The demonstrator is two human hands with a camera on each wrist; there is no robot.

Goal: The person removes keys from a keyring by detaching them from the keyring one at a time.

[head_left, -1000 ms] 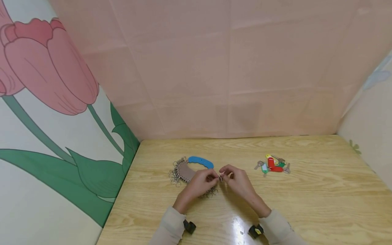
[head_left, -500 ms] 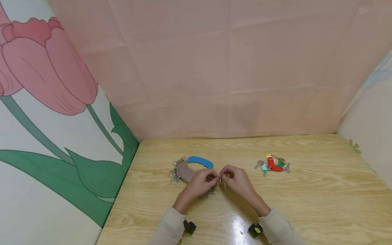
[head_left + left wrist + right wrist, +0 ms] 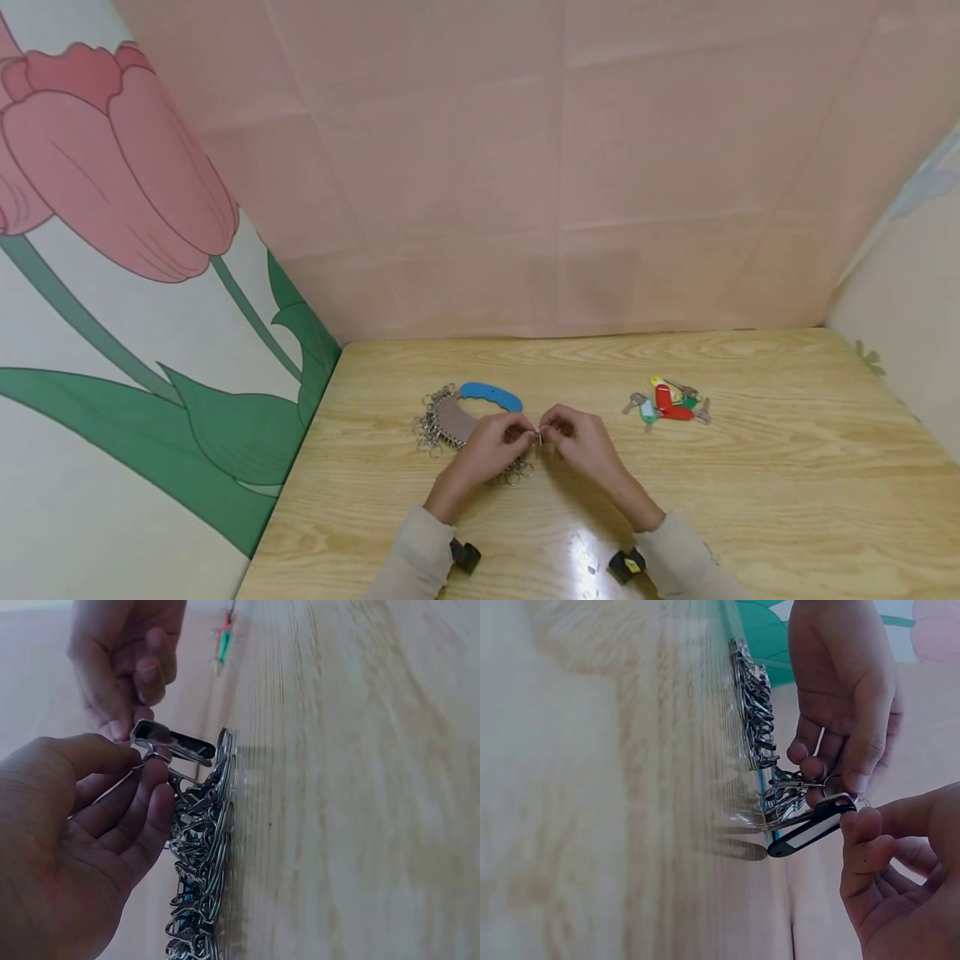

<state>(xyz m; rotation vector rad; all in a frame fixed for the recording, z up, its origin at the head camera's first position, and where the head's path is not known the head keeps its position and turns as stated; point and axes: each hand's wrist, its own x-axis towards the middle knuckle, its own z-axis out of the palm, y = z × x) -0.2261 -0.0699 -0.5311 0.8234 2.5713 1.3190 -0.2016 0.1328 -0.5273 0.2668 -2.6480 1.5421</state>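
My left hand (image 3: 495,442) and right hand (image 3: 581,442) meet at the fingertips in the head view, just right of a brown curved key holder (image 3: 452,421) fringed with metal rings. A metal ring (image 3: 155,752) is pinched by the left thumb and fingers in the left wrist view. In the right wrist view, my right hand pinches the ring end of a black key tag (image 3: 806,834) with a pale label. The tag hangs between both hands, close to the holder's rings (image 3: 754,712). Fingertips partly hide where tag and ring meet.
The holder's blue grip (image 3: 491,395) lies behind the left hand. To the right, a small pile of keys with red tags (image 3: 672,408), plus green and yellow ones, lies on the wooden table (image 3: 787,467). A pink cloth wall (image 3: 465,167) stands behind the table.
Both hands stay in almost the same place. The small thing between their fingertips has turned slightly, and the right fingertips have shifted a little. Holder and key pile have not moved.
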